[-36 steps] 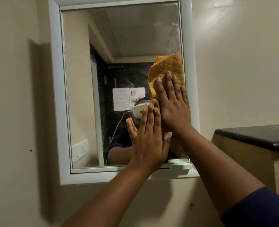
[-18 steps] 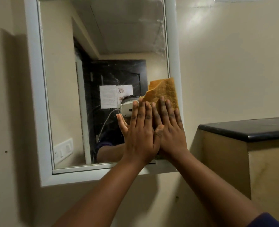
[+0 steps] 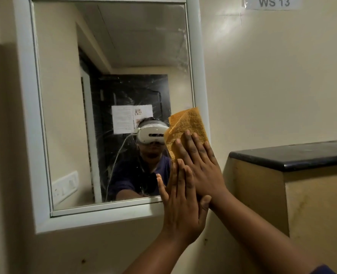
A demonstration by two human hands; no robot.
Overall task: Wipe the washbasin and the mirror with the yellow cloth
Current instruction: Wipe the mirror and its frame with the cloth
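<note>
Two hands work at the lower right corner of the mirror (image 3: 112,76). Nearest, the left hand (image 3: 181,202) lies flat, fingers straight, holding nothing, apparently bracing across the frame. Behind it, the right hand (image 3: 201,167) presses the yellow cloth (image 3: 185,125) against the glass with straight fingers, spreading pressure for wiping. Streaks remain on the glass. Beyond, a black-topped ledge (image 3: 290,155) adjoins; the washbasin is out of view.

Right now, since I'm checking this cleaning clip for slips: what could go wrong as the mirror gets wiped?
1. The yellow cloth is pinned only by the flat right hand, so it may slip off.
2. It sits at the mirror right edge, so the streaks mid-glass may be missed.
3. The left hand lies flat near the lower frame and may smudge it.
</note>
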